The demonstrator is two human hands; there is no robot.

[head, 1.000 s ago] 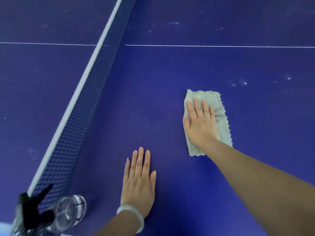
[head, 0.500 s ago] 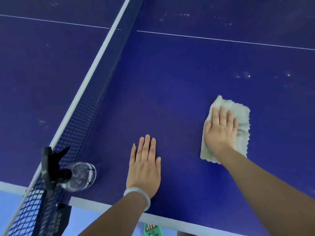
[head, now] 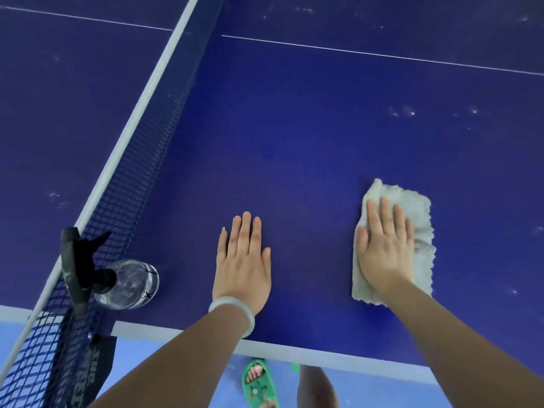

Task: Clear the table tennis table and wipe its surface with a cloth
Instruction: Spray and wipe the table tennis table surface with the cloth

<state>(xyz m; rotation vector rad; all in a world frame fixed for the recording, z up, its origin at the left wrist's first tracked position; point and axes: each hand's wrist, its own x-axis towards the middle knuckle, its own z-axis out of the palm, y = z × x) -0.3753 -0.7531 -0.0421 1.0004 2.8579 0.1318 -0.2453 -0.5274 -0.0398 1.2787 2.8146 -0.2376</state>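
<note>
Right hand (head: 385, 245) flat, fingers straight, pressing cloth (head: 412, 231) onto table (head: 294, 142), lower right of frame; cloth mostly hidden under palm. Left hand (head: 243, 260) flat on table, lower centre. Spray bottle (head: 126, 285) by net (head: 141, 172), lower left, partly hidden by clamp.

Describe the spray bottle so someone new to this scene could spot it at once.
Follow the net across the blue table to its near edge. There, beside the net, sits the spray bottle, left of the left hand. It is the only clear thing, with a black trigger top.
</note>
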